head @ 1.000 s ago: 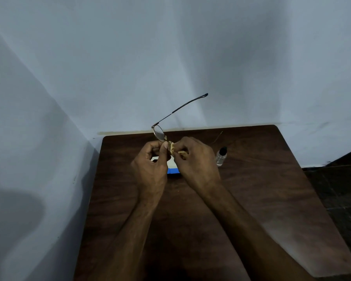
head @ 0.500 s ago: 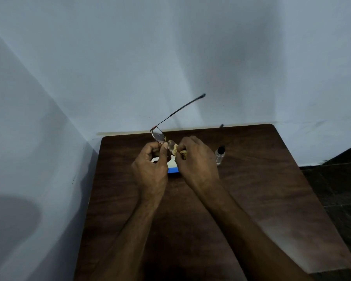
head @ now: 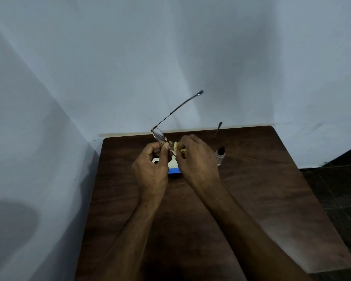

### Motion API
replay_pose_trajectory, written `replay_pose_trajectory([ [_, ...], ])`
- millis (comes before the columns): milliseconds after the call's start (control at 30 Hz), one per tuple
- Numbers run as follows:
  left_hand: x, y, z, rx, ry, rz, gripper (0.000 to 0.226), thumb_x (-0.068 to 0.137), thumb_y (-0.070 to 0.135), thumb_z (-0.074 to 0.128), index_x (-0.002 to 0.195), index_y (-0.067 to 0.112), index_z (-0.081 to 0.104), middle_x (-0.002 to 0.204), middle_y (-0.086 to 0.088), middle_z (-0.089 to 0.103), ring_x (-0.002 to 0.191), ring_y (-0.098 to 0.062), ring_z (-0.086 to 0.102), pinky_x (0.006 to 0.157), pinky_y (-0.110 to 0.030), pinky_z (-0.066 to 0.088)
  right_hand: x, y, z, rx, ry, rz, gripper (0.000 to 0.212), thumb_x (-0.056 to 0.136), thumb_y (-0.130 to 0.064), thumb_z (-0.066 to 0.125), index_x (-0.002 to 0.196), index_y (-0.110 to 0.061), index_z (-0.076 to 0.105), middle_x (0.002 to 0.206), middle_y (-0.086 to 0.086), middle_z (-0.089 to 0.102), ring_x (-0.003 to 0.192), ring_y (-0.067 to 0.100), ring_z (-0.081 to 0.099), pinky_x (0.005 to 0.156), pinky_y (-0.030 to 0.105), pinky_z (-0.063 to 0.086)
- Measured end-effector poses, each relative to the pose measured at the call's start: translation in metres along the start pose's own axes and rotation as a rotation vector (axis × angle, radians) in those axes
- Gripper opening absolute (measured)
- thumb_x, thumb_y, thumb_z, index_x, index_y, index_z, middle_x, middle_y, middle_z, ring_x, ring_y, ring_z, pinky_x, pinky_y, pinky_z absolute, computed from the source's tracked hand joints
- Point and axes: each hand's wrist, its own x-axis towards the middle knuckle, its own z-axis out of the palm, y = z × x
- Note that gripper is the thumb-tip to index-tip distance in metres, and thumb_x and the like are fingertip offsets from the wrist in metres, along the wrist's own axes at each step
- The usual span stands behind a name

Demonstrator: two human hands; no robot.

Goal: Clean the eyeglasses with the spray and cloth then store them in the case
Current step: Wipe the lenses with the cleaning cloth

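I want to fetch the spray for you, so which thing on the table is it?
Look at the dark wooden table against the pale wall. Toward its far end, just right of the person's right hand, stands the spray bottle. It is the only small clear bottle with a black cap, unlike the flat white and blue case partly hidden by that hand.

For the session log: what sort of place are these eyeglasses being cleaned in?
Likely a plain indoor room, perhaps a home: a small dark wooden table set in a corner of bare pale-blue walls, with dark floor tiles at the right.
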Motion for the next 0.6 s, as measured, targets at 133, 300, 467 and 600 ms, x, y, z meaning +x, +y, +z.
replay_pose_trajectory([
  [133, -0.002, 0.004, -0.001, -0.036, -0.006, -0.011, 0.008, 0.098, 0.015, 0.075, 0.101, 0.010, 0.079, 0.090, 0.006, 0.079, 0.084, -0.009, 0.076, 0.068, -0.015, 0.057, 0.000, -0.001, 0.000, 0.193, 0.021, 0.024, 0.009, 0.090, -0.018, 0.074, 0.084, -0.019, 0.067, 0.088, -0.010, 0.067, 0.080, 0.007, 0.063, 0.069, 0.031, 0.053],
  [300, 0.005, -0.013, -0.006, -0.070, -0.114, -0.164, 0.005, 0.095, 0.021, 0.077, 0.094, 0.019, 0.081, 0.086, 0.006, 0.079, 0.086, -0.014, 0.076, 0.068, -0.038, 0.064, -0.007, 0.014, -0.003, 0.354, -0.118, 0.154, 0.007, 0.087, -0.024, 0.079, 0.084, -0.024, 0.073, 0.082, -0.013, 0.073, 0.083, 0.001, 0.069, 0.075, 0.032, 0.060],
  [467, 0.001, -0.022, -0.004, -0.179, -0.177, -0.428, 0.005, 0.093, 0.020, 0.079, 0.095, 0.018, 0.082, 0.088, 0.008, 0.081, 0.083, 0.004, 0.071, 0.078, -0.035, 0.054, -0.008, 0.020, -0.003, 0.383, -0.106, 0.226, 0.008, 0.083, -0.019, 0.079, 0.079, -0.024, 0.074, 0.083, -0.013, 0.076, 0.080, 0.001, 0.071, 0.074, 0.035, 0.060],
  [600, -0.002, -0.027, -0.004, -0.425, -0.190, -0.776, 0.010, 0.092, 0.024, 0.078, 0.100, 0.018, 0.081, 0.096, 0.002, 0.079, 0.097, -0.013, 0.070, 0.072, -0.034, 0.051, -0.013, 0.024, -0.010, 0.409, -0.051, 0.234, 0.009, 0.085, -0.018, 0.079, 0.081, -0.024, 0.074, 0.086, -0.015, 0.076, 0.085, 0.000, 0.070, 0.077, 0.031, 0.060],
])
